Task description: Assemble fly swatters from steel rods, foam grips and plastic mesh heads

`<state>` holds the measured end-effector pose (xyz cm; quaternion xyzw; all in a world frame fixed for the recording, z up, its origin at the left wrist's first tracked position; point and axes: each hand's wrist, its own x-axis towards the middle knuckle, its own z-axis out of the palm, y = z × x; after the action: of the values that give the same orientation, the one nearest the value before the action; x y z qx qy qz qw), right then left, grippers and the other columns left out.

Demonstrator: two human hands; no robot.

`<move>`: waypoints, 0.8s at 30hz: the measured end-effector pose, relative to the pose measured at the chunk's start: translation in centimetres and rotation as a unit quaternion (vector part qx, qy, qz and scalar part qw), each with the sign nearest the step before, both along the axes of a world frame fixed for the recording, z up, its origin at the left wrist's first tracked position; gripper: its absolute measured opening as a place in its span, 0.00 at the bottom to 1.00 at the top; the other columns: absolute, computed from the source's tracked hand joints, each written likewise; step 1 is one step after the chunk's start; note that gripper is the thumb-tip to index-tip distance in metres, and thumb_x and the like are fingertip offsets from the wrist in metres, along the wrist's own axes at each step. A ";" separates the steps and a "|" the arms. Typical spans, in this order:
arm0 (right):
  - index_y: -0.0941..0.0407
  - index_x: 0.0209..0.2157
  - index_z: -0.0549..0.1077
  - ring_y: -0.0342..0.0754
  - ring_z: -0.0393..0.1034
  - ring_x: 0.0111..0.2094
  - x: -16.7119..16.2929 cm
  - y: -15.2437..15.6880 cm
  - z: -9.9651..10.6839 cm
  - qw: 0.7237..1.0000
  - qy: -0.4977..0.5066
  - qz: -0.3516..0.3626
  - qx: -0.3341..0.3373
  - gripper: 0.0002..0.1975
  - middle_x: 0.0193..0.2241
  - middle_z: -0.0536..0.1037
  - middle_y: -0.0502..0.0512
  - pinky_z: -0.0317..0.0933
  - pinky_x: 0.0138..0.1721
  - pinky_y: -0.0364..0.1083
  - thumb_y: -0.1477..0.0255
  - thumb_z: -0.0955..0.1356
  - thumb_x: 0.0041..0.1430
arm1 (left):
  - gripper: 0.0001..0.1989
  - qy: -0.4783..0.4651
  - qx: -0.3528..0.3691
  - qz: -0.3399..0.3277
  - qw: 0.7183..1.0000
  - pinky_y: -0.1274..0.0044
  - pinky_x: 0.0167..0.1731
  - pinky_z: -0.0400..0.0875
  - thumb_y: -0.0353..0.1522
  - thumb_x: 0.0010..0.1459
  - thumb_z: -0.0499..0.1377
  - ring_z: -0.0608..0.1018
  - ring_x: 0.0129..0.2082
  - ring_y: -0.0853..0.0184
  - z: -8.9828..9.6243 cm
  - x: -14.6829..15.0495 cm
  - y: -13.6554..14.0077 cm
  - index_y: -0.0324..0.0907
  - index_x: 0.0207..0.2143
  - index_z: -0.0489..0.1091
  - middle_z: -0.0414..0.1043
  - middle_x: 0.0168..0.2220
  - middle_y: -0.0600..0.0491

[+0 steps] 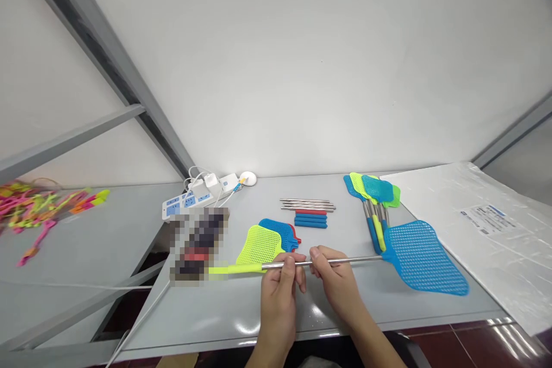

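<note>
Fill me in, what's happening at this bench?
A person holds a fly swatter's metal rod in both hands, the left hand nearer the yellow-green handle, the right hand nearer the blue mesh head. Beyond the hands, loose rods, blue and red handles and loose mesh heads lie on the table. More swatters are grouped on the right.

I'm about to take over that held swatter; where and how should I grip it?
Probably round the yellow handle, from the near side: it looks thicker than the rod and extends clear of the left hand and right hand, while the yellow mesh lies just beyond it.
</note>
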<state>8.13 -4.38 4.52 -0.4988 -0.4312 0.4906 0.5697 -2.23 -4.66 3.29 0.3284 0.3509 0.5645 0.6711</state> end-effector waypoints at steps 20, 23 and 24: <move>0.54 0.15 0.56 0.41 0.49 0.20 15.6 -1.4 -0.3 0.946 0.120 -0.299 0.028 0.25 0.14 0.52 0.42 0.55 0.29 0.46 0.64 0.71 0.57 | 0.17 0.018 0.021 0.186 0.982 0.79 0.27 0.65 0.44 0.57 0.64 0.61 0.16 0.78 2.8 -8.1 2.8 0.37 0.31 0.75 0.51 0.17 0.63; 0.54 0.17 0.56 0.41 0.48 0.20 14.7 -0.7 0.5 0.925 0.150 -0.345 0.045 0.23 0.15 0.53 0.42 0.58 0.30 0.46 0.63 0.68 0.61 | 0.17 -0.004 0.034 0.182 0.983 0.79 0.28 0.65 0.44 0.57 0.63 0.60 0.16 0.78 3.0 -7.8 2.7 0.38 0.31 0.75 0.50 0.17 0.63; 0.54 0.17 0.55 0.41 0.47 0.19 13.8 -0.4 0.7 0.918 0.163 -0.355 0.059 0.24 0.14 0.52 0.42 0.58 0.30 0.46 0.62 0.66 0.62 | 0.17 -0.016 0.032 0.180 0.983 0.79 0.28 0.65 0.45 0.58 0.63 0.59 0.16 0.79 3.0 -7.4 2.6 0.38 0.30 0.74 0.50 0.17 0.63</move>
<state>21.96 -4.81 5.23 -0.4975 -0.1551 0.3038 0.7976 -9.59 -2.05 6.26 0.2719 0.3753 0.6922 0.5533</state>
